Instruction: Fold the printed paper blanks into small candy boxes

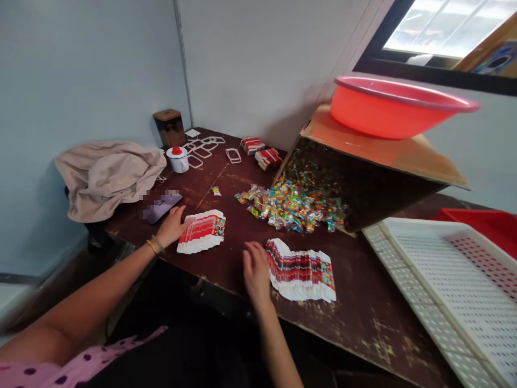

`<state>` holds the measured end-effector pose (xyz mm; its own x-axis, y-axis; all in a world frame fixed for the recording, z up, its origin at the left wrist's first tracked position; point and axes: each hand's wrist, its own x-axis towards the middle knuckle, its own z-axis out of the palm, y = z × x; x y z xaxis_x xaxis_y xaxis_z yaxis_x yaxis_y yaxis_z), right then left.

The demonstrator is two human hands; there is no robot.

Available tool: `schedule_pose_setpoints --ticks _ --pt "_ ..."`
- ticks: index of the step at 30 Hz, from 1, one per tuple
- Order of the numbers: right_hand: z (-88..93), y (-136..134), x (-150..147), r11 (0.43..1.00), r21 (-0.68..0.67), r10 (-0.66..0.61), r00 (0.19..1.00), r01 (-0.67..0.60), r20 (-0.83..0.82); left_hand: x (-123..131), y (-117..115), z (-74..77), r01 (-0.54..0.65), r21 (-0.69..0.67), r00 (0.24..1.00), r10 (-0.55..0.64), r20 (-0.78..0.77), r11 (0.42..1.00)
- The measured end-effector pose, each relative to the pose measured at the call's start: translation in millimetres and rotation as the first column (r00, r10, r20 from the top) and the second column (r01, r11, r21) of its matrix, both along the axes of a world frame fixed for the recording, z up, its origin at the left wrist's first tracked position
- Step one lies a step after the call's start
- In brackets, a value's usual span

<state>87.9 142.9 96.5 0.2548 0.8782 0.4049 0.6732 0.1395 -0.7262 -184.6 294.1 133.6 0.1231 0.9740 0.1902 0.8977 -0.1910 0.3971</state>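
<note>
My left hand [173,225] rests at the left end of a fanned stack of red and white printed cards [202,230], fingers apart. A wider fanned stack [301,270] lies to the right, and my right hand [257,267] is beside its left end, fingers spread and holding nothing. Small wrapped colourful candies [299,207] spill from a tipped cardboard box [375,161] behind the wider stack. One single wrapped candy [216,191] lies apart, behind the left stack.
A purple phone [163,207], a beige cloth [109,175] and a white mug [178,160] are at the left. White loops and red striped bundles [268,159] lie at the back. A red basin [396,108] tops the box; white trays [456,269] stand right.
</note>
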Motion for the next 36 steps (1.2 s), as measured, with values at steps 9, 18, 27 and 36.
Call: schedule_pose_setpoints --ticks 9,18,27,36 --pt "-11.0 72 -81 0.984 -0.157 0.120 0.972 -0.089 0.203 23 -21 -18.5 0.489 0.016 0.851 -0.474 -0.227 0.872" --pt "-14.7 81 -84 0.976 -0.178 -0.086 0.974 0.124 0.211 11 -24 -34.6 0.492 0.077 0.855 -0.464 -0.233 0.867" --pt "-6.9 111 -54 0.969 -0.239 -0.081 0.992 0.055 -0.100 12 -23 -31.2 0.504 0.037 0.843 -0.482 -0.238 0.863" --pt "-17.5 109 -29 0.969 -0.232 -0.154 0.941 0.084 -0.300 15 -21 -22.0 0.528 0.020 0.827 -0.509 -0.240 0.849"
